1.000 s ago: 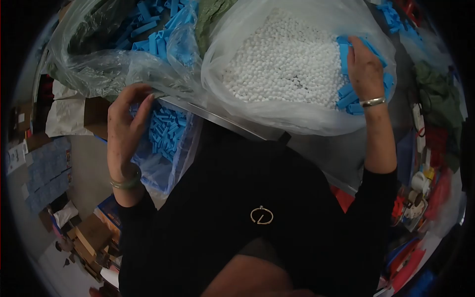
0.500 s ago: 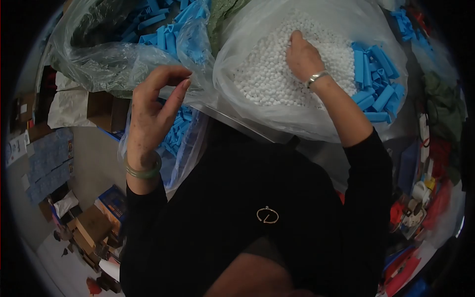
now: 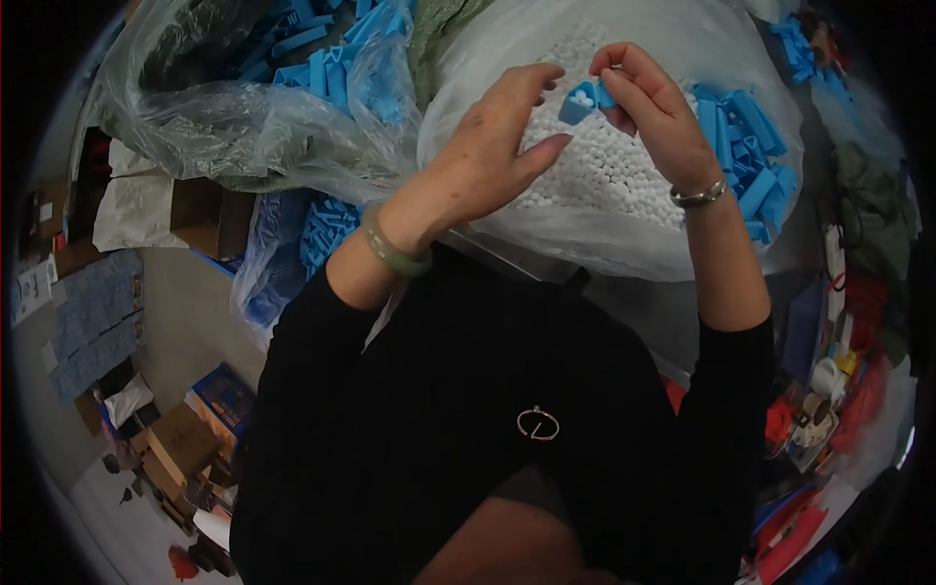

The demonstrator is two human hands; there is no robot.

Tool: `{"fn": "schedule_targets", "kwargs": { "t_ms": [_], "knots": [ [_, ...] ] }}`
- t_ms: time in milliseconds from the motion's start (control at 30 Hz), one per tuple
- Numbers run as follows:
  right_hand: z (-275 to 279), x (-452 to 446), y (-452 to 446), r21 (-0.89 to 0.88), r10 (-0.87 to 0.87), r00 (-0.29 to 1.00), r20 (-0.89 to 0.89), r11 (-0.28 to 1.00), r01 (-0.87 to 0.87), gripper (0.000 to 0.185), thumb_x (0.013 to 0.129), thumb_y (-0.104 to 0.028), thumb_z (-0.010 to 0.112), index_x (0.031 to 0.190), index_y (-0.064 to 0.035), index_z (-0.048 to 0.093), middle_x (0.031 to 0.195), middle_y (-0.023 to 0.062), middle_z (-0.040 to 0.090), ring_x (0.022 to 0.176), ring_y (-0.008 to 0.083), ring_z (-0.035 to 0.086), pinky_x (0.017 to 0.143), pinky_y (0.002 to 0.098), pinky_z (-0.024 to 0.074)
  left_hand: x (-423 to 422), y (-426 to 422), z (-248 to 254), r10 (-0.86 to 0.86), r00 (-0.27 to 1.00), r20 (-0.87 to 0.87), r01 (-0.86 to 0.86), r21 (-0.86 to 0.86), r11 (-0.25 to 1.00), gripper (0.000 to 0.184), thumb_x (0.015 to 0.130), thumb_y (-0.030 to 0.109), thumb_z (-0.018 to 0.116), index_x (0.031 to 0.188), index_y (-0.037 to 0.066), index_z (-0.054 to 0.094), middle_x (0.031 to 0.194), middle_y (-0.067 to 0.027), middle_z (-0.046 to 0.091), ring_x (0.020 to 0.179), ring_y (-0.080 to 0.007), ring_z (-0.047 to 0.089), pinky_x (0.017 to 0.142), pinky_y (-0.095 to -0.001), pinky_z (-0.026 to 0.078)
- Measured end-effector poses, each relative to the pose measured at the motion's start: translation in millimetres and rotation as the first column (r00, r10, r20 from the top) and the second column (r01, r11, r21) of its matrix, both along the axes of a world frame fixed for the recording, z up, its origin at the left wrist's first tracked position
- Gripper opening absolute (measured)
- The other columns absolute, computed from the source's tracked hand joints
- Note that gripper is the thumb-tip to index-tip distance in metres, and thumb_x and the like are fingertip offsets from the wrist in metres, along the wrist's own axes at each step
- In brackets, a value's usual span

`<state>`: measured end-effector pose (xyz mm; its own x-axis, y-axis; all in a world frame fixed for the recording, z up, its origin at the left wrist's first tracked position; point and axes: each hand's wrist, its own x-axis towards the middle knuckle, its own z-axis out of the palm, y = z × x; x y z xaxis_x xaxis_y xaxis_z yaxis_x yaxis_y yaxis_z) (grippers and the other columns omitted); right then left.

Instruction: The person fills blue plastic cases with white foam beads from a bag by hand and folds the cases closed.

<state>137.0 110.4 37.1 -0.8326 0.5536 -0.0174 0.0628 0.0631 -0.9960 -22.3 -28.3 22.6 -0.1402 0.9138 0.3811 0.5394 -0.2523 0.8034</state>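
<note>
My right hand (image 3: 663, 122) pinches a small blue plastic holder (image 3: 577, 111) by its right end, above the white balls. A few white balls show in the holder's open top. Facing it from the left is my left hand (image 3: 492, 141), thumb and fingers apart, with nothing in it. Beneath both hands, many small white balls (image 3: 585, 171) fill a clear plastic bag (image 3: 468, 58). On the bag's right side lies a pile of blue plastic pieces (image 3: 746, 136).
A second clear bag (image 3: 224, 117) at upper left contains more blue pieces (image 3: 327, 78). Below it, another bag (image 3: 263, 263) holds small blue parts (image 3: 330, 232). Cardboard boxes (image 3: 183, 444) stand on the floor at left. Assorted items, including a white cup (image 3: 829, 378), crowd the right side.
My right hand has risen out of the white balls and turned, now showing the blue holder. My left hand has swung right, over the ball bag, and its fingers have spread.
</note>
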Motion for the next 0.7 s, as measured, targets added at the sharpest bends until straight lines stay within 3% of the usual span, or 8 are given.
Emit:
{"fn": "schedule_targets", "kwargs": {
  "t_ms": [100, 167, 267, 333, 367, 500, 567, 700],
  "knots": [
    [9, 13, -12, -0.014, 0.061, 0.996, -0.069, 0.998, -0.062, 0.016, 0.101, -0.019, 0.051, 0.111, -0.0072, 0.055, 0.076, -0.0080, 0.050, 0.066, -0.0002, 0.043, 0.058, 0.0163, 0.0348, 14, 16, -14, -0.039, 0.999, -0.017, 0.041, 0.127, 0.991, 0.033, 0.088, 0.011, 0.065, 0.118, 0.004, 0.053, 0.109, -0.0146, 0.060, 0.099, -0.0326, 0.061, 0.080, -0.0415, 0.051],
    [9, 19, -16, -0.013, 0.051, 0.996, -0.075, 0.999, -0.052, 0.017, 0.101, -0.019, 0.053, 0.110, -0.0059, 0.057, 0.077, -0.0075, 0.052, 0.067, -0.0001, 0.045, 0.058, 0.0163, 0.0356, 17, 19, -15, -0.205, 0.972, 0.110, 0.214, -0.071, 0.974, 0.026, 0.090, 0.011, 0.063, 0.113, 0.004, 0.053, 0.101, -0.0151, 0.060, 0.091, -0.0331, 0.060, 0.076, -0.0405, 0.050],
    [-1, 25, -23, -0.084, -0.188, 0.982, 0.030, 0.978, 0.189, 0.017, 0.098, -0.018, 0.057, 0.106, -0.0037, 0.062, 0.082, -0.0051, 0.059, 0.072, 0.0018, 0.051, 0.063, 0.0175, 0.0409, 21, 16, -12, -0.176, 0.979, 0.100, 0.189, -0.146, 0.971, 0.019, 0.092, 0.012, 0.062, 0.105, 0.004, 0.051, 0.092, -0.0143, 0.059, 0.081, -0.0321, 0.059, 0.071, -0.0395, 0.048],
    [-3, 21, -35, 0.015, -0.357, 0.923, -0.146, 0.932, 0.363, 0.018, 0.095, -0.019, 0.063, 0.096, -0.0009, 0.066, 0.081, -0.0017, 0.063, 0.076, 0.0048, 0.058, 0.065, 0.0199, 0.0457, 25, 12, -10, -0.180, 0.977, 0.112, 0.195, -0.147, 0.970, 0.016, 0.092, 0.011, 0.060, 0.102, 0.004, 0.050, 0.089, -0.0144, 0.059, 0.077, -0.0319, 0.058, 0.069, -0.0386, 0.047],
    [0, 24, -41, 0.100, -0.371, 0.925, -0.083, 0.920, 0.378, 0.018, 0.096, -0.015, 0.062, 0.104, 0.0007, 0.065, 0.092, 0.0017, 0.067, 0.088, 0.0062, 0.059, 0.079, 0.0214, 0.0465, 27, 11, -10, -0.169, 0.978, 0.124, 0.187, -0.151, 0.971, 0.014, 0.093, 0.010, 0.059, 0.100, 0.004, 0.048, 0.085, -0.0145, 0.059, 0.074, -0.0317, 0.057, 0.067, -0.0377, 0.046],
    [11, 11, -76, 0.415, -0.417, 0.902, -0.115, 0.804, 0.425, 0.021, 0.092, -0.010, 0.062, 0.109, 0.0036, 0.063, 0.102, 0.0091, 0.068, 0.095, 0.0144, 0.063, 0.085, 0.0273, 0.0470, 31, 12, -22, -0.147, 0.939, 0.309, 0.181, -0.084, 0.980, 0.013, 0.092, 0.008, 0.057, 0.100, 0.003, 0.048, 0.082, -0.0161, 0.058, 0.071, -0.0324, 0.057, 0.064, -0.0367, 0.046],
    [11, 5, -91, 0.822, -0.366, 0.905, -0.218, 0.430, 0.372, 0.031, 0.086, -0.003, 0.063, 0.116, 0.0046, 0.061, 0.114, 0.0167, 0.065, 0.102, 0.0265, 0.063, 0.091, 0.0348, 0.0464, 27, 13, -23, -0.119, 0.965, 0.234, 0.114, 0.036, 0.993, 0.016, 0.088, 0.005, 0.056, 0.102, 0.003, 0.048, 0.080, -0.0173, 0.057, 0.070, -0.0332, 0.056, 0.062, -0.0367, 0.046],
    [16, 8, -101, 0.876, -0.367, 0.906, -0.212, 0.339, 0.343, 0.043, 0.080, -0.001, 0.065, 0.122, 0.0061, 0.058, 0.121, 0.0196, 0.061, 0.109, 0.0321, 0.061, 0.094, 0.0396, 0.0447, 27, 6, -19, -0.085, 0.977, 0.195, 0.077, 0.048, 0.996, 0.020, 0.083, 0.002, 0.056, 0.102, 0.002, 0.048, 0.079, -0.0172, 0.057, 0.069, -0.0338, 0.056, 0.060, -0.0377, 0.046]
  ]
}}
